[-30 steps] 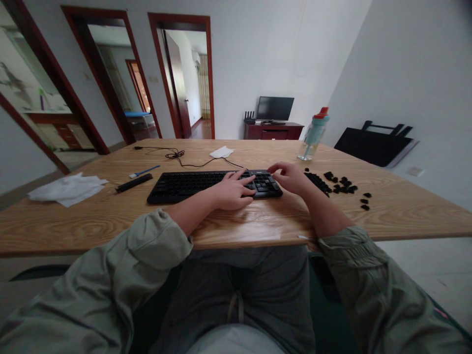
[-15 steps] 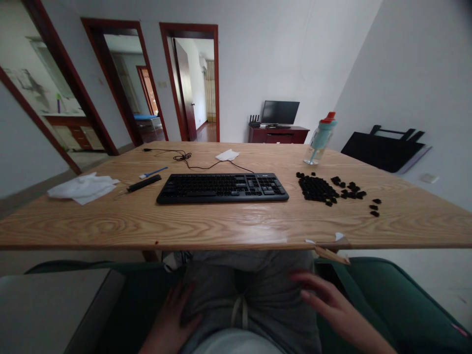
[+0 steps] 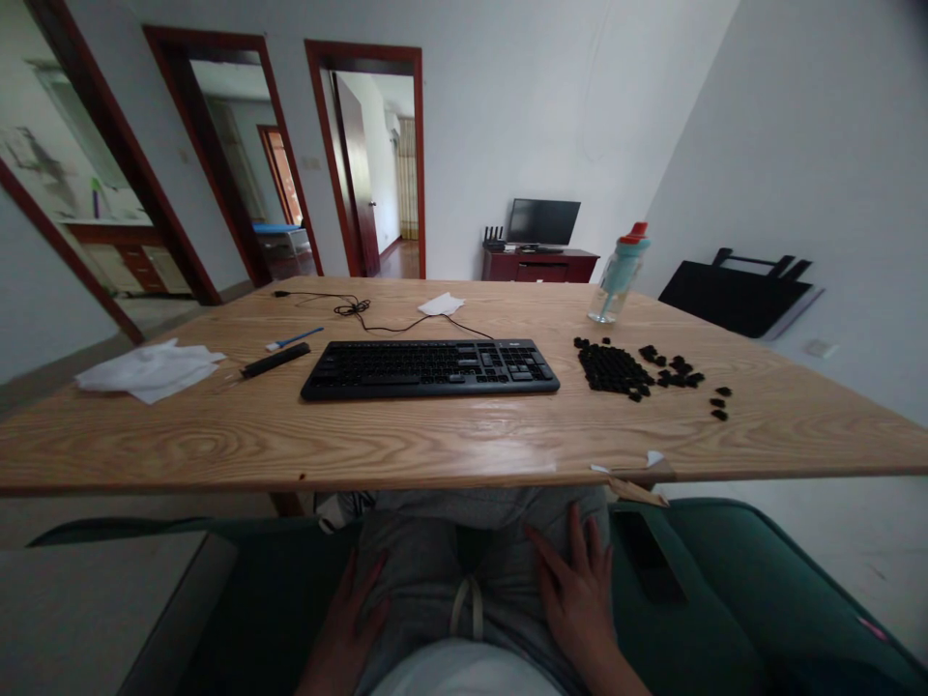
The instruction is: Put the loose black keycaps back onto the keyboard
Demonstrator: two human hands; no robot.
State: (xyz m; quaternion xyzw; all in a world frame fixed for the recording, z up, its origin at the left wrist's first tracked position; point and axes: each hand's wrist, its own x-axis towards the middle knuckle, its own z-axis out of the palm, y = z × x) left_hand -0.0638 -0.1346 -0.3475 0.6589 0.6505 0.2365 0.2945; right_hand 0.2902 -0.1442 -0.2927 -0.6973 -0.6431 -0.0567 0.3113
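My left hand (image 3: 353,619) lies on my left thigh with its fingers spread and nothing in it. On the right thigh rests my right hand (image 3: 578,590), fingers apart, also holding nothing. Both are below the table's front edge. A black keyboard (image 3: 431,369) lies flat on the wooden table (image 3: 406,440) in front of me. To its right is a patch of small black keycaps (image 3: 615,369), packed closely, with several loose ones (image 3: 678,370) scattered beside it. Left of the keyboard lie a black stick-like tool (image 3: 275,361) and a blue brush (image 3: 299,337) with a whitish head.
White tissues (image 3: 152,369) lie crumpled at the table's left, and a smaller tissue (image 3: 442,304) behind the keyboard near its coiled cable (image 3: 352,307). A water bottle (image 3: 618,275) stands at the back right. A dark phone-like slab (image 3: 651,558) is on the green seat (image 3: 714,580).
My right hand has moved left from beside my leg and come down onto my right thigh, uncovering the dark slab on the seat. My left hand stays on the left thigh.
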